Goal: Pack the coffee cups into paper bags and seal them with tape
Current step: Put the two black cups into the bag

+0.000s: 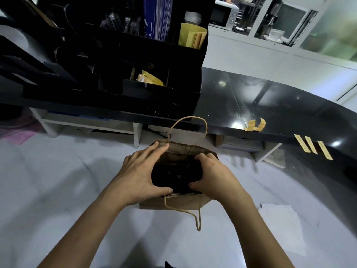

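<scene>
Both bare forearms reach forward and down over one open brown paper bag with twisted-cord handles (174, 202) standing on the pale floor. The left hand (140, 174) and right hand (211, 176) curl around the bag's mouth, holding it spread. Inside sits something dark (too dim to identify). Three loose yellow tape strips (313, 147) hang from the glossy black counter (270, 105).

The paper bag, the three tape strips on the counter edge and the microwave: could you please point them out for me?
paper bag (173, 202): head view, on its near brown wall below the hands.
tape strips (311, 145): head view, on the middle strip of the three.
microwave (230, 17): head view, on its pale control panel.
</scene>
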The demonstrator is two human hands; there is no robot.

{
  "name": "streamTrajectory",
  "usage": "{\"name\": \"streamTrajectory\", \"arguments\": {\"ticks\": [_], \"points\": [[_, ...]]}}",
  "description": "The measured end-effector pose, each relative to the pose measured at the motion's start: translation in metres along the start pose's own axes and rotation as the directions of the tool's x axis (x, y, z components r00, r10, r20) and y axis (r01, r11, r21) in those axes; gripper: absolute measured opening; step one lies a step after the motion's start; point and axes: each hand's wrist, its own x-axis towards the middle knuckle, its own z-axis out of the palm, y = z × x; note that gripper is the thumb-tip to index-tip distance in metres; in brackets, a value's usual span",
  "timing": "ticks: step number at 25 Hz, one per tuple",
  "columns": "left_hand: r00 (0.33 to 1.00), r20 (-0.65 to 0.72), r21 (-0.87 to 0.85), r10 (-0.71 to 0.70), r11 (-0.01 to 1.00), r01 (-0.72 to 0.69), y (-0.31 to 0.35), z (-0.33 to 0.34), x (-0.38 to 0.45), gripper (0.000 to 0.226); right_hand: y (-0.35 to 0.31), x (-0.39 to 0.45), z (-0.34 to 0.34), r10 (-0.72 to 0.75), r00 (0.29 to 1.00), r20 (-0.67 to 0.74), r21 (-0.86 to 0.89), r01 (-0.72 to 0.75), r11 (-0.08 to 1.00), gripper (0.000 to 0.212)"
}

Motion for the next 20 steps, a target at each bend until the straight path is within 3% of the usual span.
{"name": "streamTrajectory", "arguments": {"ticks": [20], "points": [[1.0,0.012,-0.007,0.007,1.0,-0.006,-0.01,-0.008,0.001,0.116,-0.014,0.027,0.015,-0.076,0.988,0.134,-0.105,0.09,0.99,0.071]]}}
